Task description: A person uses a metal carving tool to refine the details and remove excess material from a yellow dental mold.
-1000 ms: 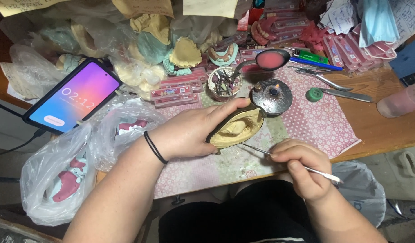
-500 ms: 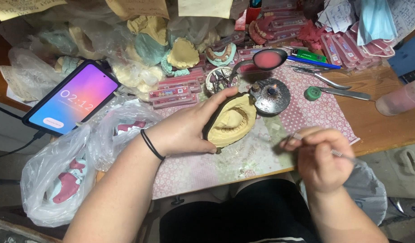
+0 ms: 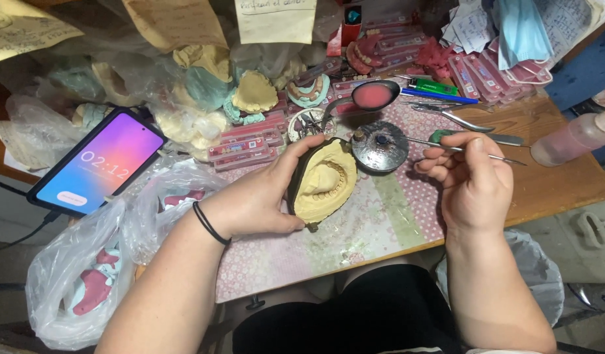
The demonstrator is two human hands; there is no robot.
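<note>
Head view, the only one: the left hand (image 3: pixel 260 200) gripped a pale yellow plaster dental cast in its dark rubbery mould (image 3: pixel 322 183), thumb hooked over the top edge and fingers curled underneath, tilting it on edge above the pink dotted cloth (image 3: pixel 407 216) near the front of the wooden bench (image 3: pixel 558 190). The right hand (image 3: pixel 469 180) was closed on a thin metal hand instrument (image 3: pixel 446 147), pinched pen-style, its tip lying over the round grey metal burner dish (image 3: pixel 380 145) just right of the cast. A spoon holding pink wax (image 3: pixel 374 96) sat behind the dish; a phone with a lit purple screen (image 3: pixel 99 167) lay well to the left, with clear plastic bags of pink and teal casts (image 3: pixel 86 275) below it. Judgement: the step read as warming the tip before working on the cast's tooth row. Done well, it called for a brief heat only, the cast held steady against the palm with the arch facing up, and the instrument brought across low so nothing dripped on the cloth.
</note>
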